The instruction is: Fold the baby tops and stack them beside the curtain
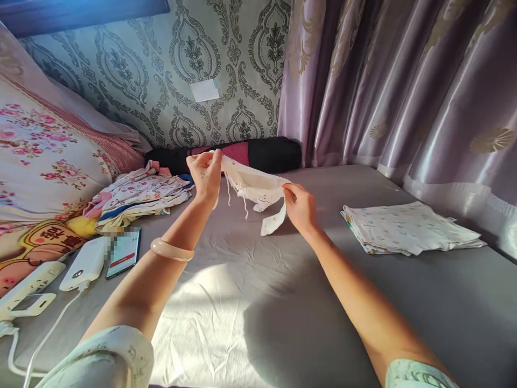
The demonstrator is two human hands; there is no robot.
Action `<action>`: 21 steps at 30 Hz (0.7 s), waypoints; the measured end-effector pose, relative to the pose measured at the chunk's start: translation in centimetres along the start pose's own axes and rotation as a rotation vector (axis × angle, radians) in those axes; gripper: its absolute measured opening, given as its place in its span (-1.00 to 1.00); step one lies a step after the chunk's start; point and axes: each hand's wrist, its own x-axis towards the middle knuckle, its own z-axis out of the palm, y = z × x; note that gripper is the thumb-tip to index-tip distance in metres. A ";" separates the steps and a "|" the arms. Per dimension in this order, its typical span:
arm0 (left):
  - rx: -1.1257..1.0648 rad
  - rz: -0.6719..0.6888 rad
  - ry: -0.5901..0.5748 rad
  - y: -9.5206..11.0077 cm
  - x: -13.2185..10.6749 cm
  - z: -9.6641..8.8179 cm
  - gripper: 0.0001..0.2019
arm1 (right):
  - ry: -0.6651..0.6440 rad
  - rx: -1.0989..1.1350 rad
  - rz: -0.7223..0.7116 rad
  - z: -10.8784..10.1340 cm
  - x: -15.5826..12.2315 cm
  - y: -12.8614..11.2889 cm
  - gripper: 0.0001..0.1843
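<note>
White garment (258,186): is held up between the two hands, clear of the bed sheet (347,302), with its middle sagging.
Left hand (205,175): is closed in a pinch on the garment's far left end; the exact grip is partly hidden by the hand itself.
Right hand (299,207): is pinched on the opposite end, lower and nearer, with a loose flap (274,222) left hanging just beside it.
Weight and feel: light, thin and soft, as judged from the sag and folds; no stiffness is to be expected, and little slip against bare skin.
Thin ties (245,207): are seen dangling between the hands; they are likely to be tangled or trapped, and are better not pulled.
Best hold: the edges or corners, pinched lightly, so that the cloth is spread without being stretched.
Folded cloth stack (412,229): is laid flat to the right of the right hand, well apart.
Clothes pile (141,196): is heaped to the left of the left hand.
Phone (126,253): is set nearer the body, left of the left hand.
</note>
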 end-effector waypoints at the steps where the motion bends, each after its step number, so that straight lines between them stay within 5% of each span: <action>1: 0.023 0.056 0.064 -0.3 -0.2 -0.7 -0.75 | -0.010 0.012 0.002 -0.7 0.4 -0.4 -0.76; 3: -0.021 0.149 0.109 -0.9 -0.8 -2.1 -0.75 | -0.051 0.041 0.027 -2.0 0.8 -1.2 -0.79; 5: -0.117 0.142 -0.009 -1.1 -1.4 -3.3 -0.72 | -0.095 0.090 0.074 -3.0 1.1 -1.9 -0.85; 14: -0.295 -0.387 -0.548 -1.3 -2.4 -6.9 -0.41 | -0.215 0.361 0.399 -5.3 1.9 -2.9 -0.71; 21: -0.364 -0.460 -0.723 -2.9 -3.3 -7.2 -0.51 | -0.370 0.280 0.484 -6.1 2.1 -1.7 -0.66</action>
